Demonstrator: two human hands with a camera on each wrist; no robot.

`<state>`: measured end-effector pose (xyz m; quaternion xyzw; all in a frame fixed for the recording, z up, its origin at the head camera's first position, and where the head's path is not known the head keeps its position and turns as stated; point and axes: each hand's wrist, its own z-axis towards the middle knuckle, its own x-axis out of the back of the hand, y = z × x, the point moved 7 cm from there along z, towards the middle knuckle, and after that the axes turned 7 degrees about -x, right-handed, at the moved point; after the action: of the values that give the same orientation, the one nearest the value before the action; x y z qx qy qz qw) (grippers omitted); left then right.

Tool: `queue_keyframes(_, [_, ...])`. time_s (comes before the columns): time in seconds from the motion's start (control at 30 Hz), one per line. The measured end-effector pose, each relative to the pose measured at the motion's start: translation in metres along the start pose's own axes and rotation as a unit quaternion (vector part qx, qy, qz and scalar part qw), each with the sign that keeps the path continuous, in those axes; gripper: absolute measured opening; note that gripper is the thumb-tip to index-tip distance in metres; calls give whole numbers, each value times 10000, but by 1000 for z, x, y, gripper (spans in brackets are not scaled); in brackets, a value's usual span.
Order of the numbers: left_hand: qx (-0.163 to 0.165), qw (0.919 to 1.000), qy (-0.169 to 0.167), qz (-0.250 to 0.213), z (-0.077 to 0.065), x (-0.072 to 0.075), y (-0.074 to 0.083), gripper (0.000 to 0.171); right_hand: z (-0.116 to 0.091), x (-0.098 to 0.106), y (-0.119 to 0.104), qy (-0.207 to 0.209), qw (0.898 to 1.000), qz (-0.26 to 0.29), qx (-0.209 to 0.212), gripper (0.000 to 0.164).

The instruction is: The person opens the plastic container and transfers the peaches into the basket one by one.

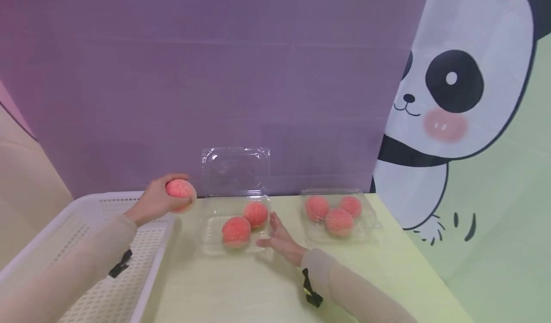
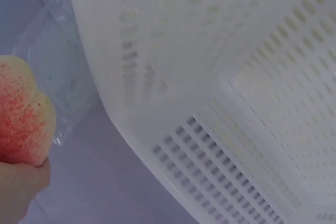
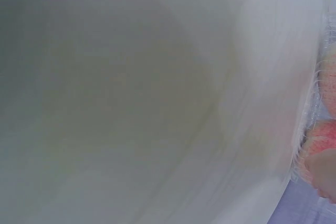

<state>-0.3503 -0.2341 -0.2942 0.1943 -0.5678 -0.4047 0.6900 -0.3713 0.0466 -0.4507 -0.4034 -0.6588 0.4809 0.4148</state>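
In the head view my left hand grips a pink-red peach, raised near the right rim of a white plastic basket. The same peach shows at the left edge of the left wrist view. A clear plastic clamshell box sits on the table with its lid standing up. Inside it lie a larger-looking peach and another peach. My right hand is at the box's right side, thumb and fingers extended; whether it touches the box I cannot tell.
Right of my right hand, a second clear box holds three peaches under its lid. Behind the table hangs a purple cloth. A panda picture covers the wall at right.
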Motion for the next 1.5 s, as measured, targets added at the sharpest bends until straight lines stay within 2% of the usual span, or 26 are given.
queue_keyframes(0.33, [150, 9986, 217, 467, -9, 35, -33, 71, -1, 0, 0, 2, 10000, 22, -86, 101])
queue_keyframes(0.53, [297, 9948, 593, 778, -17, 54, -55, 75, -3, -2, 0, 0, 9999, -74, -145, 102])
queue_keyframes(0.7, [349, 9908, 879, 971, -24, 65, -73, 72, -2, -2, 2, 28, 9999, -31, -144, 102])
queue_keyframes(0.9, [566, 9874, 977, 1109, -33, 73, -99, 71, -2, -1, 1, -20, 9999, 37, -120, 102])
queue_keyframes(1.13, [1169, 9807, 1101, 1114, -51, 76, -127, 77, -3, -2, 1, -70, 9999, 47, -83, 103])
queue_keyframes(1.4, [1192, 9713, 1491, 1420, -61, 79, -143, 66, -3, 0, 0, -48, 9999, 81, -37, 102])
queue_keyframes(1.5, [1285, 9698, 1500, 1434, -66, 76, -153, 66, -5, 0, -1, -68, 10000, 50, -50, 102])
